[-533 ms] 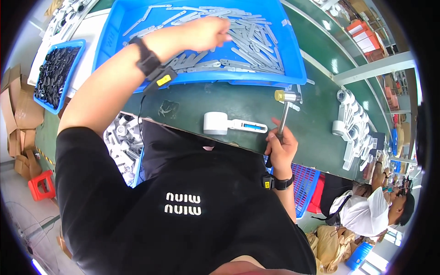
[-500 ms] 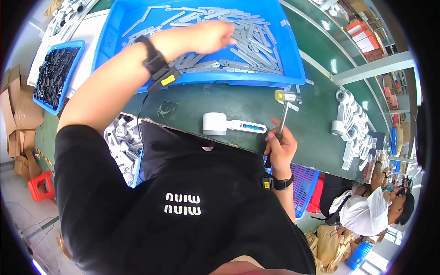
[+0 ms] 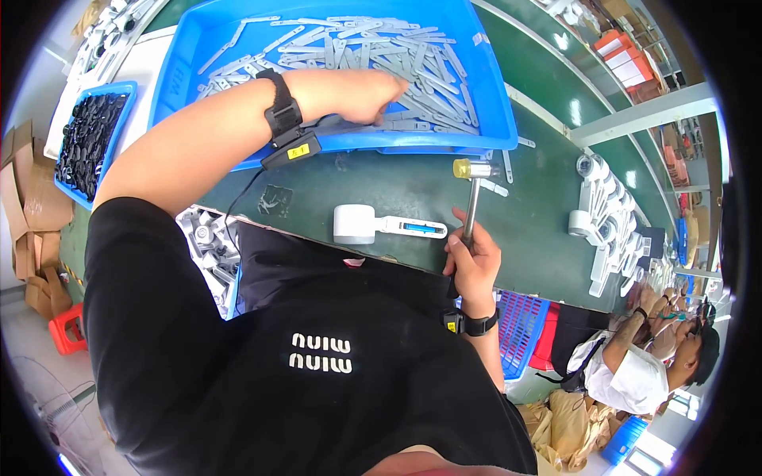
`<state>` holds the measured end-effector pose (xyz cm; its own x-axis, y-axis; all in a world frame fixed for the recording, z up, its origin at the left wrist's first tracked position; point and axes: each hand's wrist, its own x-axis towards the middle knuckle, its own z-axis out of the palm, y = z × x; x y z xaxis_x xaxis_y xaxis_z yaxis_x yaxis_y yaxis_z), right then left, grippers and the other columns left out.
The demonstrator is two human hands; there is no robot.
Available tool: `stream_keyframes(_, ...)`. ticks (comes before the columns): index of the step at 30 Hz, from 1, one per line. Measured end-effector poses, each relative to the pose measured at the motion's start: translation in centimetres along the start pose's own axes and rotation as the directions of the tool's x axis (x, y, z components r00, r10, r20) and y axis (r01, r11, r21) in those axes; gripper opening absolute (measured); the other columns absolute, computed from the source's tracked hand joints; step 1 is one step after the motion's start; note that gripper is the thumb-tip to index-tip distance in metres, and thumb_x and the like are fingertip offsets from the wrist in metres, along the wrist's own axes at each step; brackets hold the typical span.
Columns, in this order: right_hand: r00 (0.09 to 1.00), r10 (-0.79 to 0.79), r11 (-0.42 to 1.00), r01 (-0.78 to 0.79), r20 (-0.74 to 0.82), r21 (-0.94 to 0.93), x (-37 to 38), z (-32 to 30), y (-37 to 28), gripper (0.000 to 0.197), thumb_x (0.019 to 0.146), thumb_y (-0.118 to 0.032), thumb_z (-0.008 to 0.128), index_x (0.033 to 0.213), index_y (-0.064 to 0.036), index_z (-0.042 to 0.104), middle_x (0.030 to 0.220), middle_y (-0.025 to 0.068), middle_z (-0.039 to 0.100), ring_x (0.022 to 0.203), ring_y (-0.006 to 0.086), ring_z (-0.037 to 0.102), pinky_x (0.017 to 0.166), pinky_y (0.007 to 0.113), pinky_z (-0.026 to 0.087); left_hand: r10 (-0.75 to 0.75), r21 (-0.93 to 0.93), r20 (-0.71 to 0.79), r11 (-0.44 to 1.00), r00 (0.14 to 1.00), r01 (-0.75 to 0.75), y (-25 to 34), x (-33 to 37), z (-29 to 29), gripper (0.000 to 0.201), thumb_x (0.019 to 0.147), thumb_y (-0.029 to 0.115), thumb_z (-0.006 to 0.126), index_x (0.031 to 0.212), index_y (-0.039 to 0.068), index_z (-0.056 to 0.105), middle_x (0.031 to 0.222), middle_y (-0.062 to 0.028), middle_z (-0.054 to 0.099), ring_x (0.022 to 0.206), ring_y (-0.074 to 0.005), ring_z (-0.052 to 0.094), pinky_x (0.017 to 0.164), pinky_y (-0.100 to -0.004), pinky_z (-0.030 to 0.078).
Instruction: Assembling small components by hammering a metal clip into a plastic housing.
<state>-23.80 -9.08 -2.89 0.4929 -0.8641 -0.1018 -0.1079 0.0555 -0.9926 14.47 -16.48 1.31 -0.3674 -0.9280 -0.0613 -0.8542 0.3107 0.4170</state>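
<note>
My left hand (image 3: 367,97) reaches into a large blue tray (image 3: 502,119), down among loose flat grey plastic strips (image 3: 432,67). Its fingers are curled over the strips near the tray's front wall, and the fingertips are hidden. In my right hand (image 3: 475,266) is a small mallet (image 3: 474,198), held upright by the handle with its yellow-and-metal head at the top. Just left of that hand, a white part with a round cup-like head (image 3: 354,224) lies on the green bench. Its slim handle faces right and shows a blue insert (image 3: 425,228) in an open slot.
A smaller blue tray of black parts (image 3: 95,139) stands at the left. White assembled pieces (image 3: 607,218) are heaped on the bench at right. A few strips (image 3: 494,188) lie outside the big tray. White parts (image 3: 208,246) fill a container below the bench edge. A co-worker (image 3: 635,365) sits at far right.
My left hand has come nearer to the tray's front wall and lower, its fingers now down at the strips. My right hand still holds the mallet upright. The whole view has shifted slightly.
</note>
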Motion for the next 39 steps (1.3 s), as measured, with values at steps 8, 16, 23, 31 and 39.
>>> stream_keyframes(8, 1.0, 0.001, 0.999, -0.001, -0.001, -0.034, -0.1, -0.1, 0.2, 0.045, 0.102, 0.005, 0.061, 0.147, 0.0052, 0.064, 0.088, 0.0049, 0.066, 0.055, 0.0063, 0.055, 0.049, 0.021, 0.044, -0.035, -0.048, -0.207, 0.999, 0.978, 0.025, 0.4, -1.4, -1.5, 0.026, 0.086, 0.001, 0.075, 0.097, 0.002, 0.052, 0.082, -0.0143, 0.068, 0.083, -0.0347, 0.072, 0.072, -0.0457, 0.055)
stream_keyframes(16, 0.996, 0.042, 0.983, -0.029, -0.072, 0.182, -0.2, 0.2, -0.2, 0.026, 0.105, -0.004, 0.066, 0.13, 0.0018, 0.07, 0.075, 0.0021, 0.065, 0.047, 0.0053, 0.05, 0.045, 0.023, 0.042, 0.1, 0.033, -0.532, 0.995, 0.841, -0.097, 11.2, -7.5, -3.4, 0.023, 0.081, 0.0, 0.069, 0.096, 0.003, 0.052, 0.076, -0.0159, 0.058, 0.073, -0.0402, 0.065, 0.064, -0.0478, 0.049)
stream_keyframes(23, 0.998, -0.06, 0.94, 0.047, 0.029, 0.337, -0.6, 2.7, -3.4, 0.032, 0.113, -0.019, 0.061, 0.132, 0.0061, 0.068, 0.084, 0.0139, 0.074, 0.044, 0.0056, 0.047, 0.044, 0.022, 0.039, 0.177, -0.069, -0.53, 0.966, 0.829, -0.25, 17.8, -9.7, 5.5, 0.029, 0.076, -0.003, 0.068, 0.098, 0.005, 0.05, 0.081, -0.0167, 0.059, 0.077, -0.0428, 0.064, 0.065, -0.0524, 0.051)
stream_keyframes(31, 0.993, 0.015, 0.997, -0.005, -0.12, 0.079, -0.8, 3.5, -3.5, 0.011, 0.108, -0.007, 0.066, 0.112, 0.0021, 0.072, 0.084, 0.0098, 0.078, 0.045, 0.0035, 0.049, 0.042, 0.022, 0.037, 0.139, -0.036, -0.616, 0.978, 0.775, -0.204, 16.9, -10.4, 8.0, 0.039, 0.08, 0.003, 0.081, 0.105, 0.004, 0.051, 0.092, -0.0137, 0.062, 0.086, -0.0404, 0.065, 0.073, -0.05, 0.054)
stream_keyframes(39, 0.991, 0.012, 0.999, -0.017, -0.135, -0.039, 0.1, 2.3, -2.7, 0.01, 0.107, -0.009, 0.068, 0.11, -0.0005, 0.072, 0.084, 0.0061, 0.079, 0.047, 0.002, 0.049, 0.042, 0.021, 0.037, -0.193, -0.314, -0.593, 0.949, 0.782, -0.004, 16.0, -11.7, 10.6, 0.048, 0.084, 0.014, 0.089, 0.115, 0.007, 0.053, 0.103, -0.0113, 0.072, 0.095, -0.038, 0.071, 0.081, -0.0468, 0.057)
